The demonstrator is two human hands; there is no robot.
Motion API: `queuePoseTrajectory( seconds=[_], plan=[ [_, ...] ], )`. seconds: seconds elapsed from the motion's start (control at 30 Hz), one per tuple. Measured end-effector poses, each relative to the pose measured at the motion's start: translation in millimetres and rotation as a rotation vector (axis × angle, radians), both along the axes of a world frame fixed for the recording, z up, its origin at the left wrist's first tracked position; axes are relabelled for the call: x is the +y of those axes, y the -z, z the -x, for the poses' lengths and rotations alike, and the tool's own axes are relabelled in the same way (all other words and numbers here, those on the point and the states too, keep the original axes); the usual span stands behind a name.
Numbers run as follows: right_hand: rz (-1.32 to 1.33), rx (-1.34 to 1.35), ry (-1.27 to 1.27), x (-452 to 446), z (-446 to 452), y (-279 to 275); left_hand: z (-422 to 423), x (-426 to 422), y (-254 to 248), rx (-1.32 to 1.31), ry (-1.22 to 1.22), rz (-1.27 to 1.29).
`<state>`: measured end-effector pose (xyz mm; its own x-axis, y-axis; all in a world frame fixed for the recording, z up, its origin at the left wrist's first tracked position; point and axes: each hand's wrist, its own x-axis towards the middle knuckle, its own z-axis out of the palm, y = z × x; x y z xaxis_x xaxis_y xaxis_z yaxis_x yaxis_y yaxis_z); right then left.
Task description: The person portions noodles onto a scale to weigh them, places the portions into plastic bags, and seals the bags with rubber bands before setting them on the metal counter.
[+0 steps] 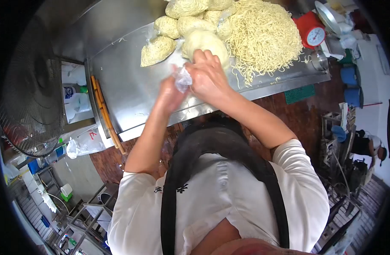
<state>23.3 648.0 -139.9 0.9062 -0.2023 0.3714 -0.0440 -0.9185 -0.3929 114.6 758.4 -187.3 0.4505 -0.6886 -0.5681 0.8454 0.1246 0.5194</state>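
A clear plastic bag of noodles (207, 42), smeared by motion, is just beyond my hands over the steel table. My right hand (208, 78) is closed, its fingers curled at the near side of this bag. The crumpled plastic end of the bag (183, 79) sticks out between my two hands. Beside it is my left hand (171, 92), too blurred to show how its fingers lie. Further bags of noodles (158, 51) are stacked behind and to the left. To the right, a large heap of loose noodles (265, 38) lies on the table.
A red dial scale (310, 30) with a metal pan (328, 16) stands at the back right. Bamboo poles (104, 112) lean along the left end of the steel table (131, 100). A large fan (31, 89) stands farther left. A green mat (300, 94) lies below the table's front edge.
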Motion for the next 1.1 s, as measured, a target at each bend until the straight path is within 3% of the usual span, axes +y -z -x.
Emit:
queuePoseTrajectory(
  seconds=[0.1,0.13,0.2,0.23,0.27,0.33,0.4,0.5,0.6,0.7,0.8,0.9,1.0,1.1],
  plan=[
    [0.008,0.113,-0.003,-11.9,35.3,7.1,27.4,-40.8,-10.2,0.245,0.067,0.212],
    [-0.199,0.058,-0.06,-24.2,50.5,16.7,29.7,-50.1,-14.5,0.322,0.081,0.285],
    [-0.625,-0.047,-0.176,-48.0,76.9,36.5,39.5,-48.9,13.7,-0.081,0.145,0.173],
    [-0.985,0.096,-0.072,-55.1,84.3,51.8,47.6,-43.9,31.0,-0.28,0.177,0.103],
    [-1.342,0.242,0.041,-63.3,86.9,67.7,53.3,-40.0,34.7,-0.669,0.28,-0.029],
    [-1.503,0.344,0.176,-74.9,77.6,97.3,52.9,-30.6,31.3,-1.051,0.47,-0.338],
    [-1.13,0.293,0.203,-63.3,54.7,120.9,39.1,-30.1,50.0,-1.598,0.48,-0.378],
    [-0.695,0.067,0.296,-57.3,29.9,146.8,17.7,-46.7,66.0,-1.638,0.546,-0.427],
    [-0.823,-0.024,0.343,-65.0,26.7,152.4,15.8,-57.7,81.9,-1.661,0.584,-0.485],
    [-1.153,-0.001,0.409,-72.7,18.1,167.7,20.1,-63.6,103.8,-1.667,0.599,-0.521],
    [-1.218,0.03,0.329,-80.5,24.2,182.2,21.2,-69.3,103.5,-1.656,0.665,-0.542],
    [-0.998,0.102,0.202,-79.5,49.7,163.9,27.1,-60.4,76.2,-1.68,0.815,-0.452],
    [-0.8,0.092,0.082,-86.9,50.5,206.7,24.1,-58.3,99.5,-1.76,0.815,-0.347],
    [-0.546,-0.02,0.025,-96.3,36.5,225.8,29.7,-60.9,141.6,-1.723,0.723,-0.402]
  ],
)
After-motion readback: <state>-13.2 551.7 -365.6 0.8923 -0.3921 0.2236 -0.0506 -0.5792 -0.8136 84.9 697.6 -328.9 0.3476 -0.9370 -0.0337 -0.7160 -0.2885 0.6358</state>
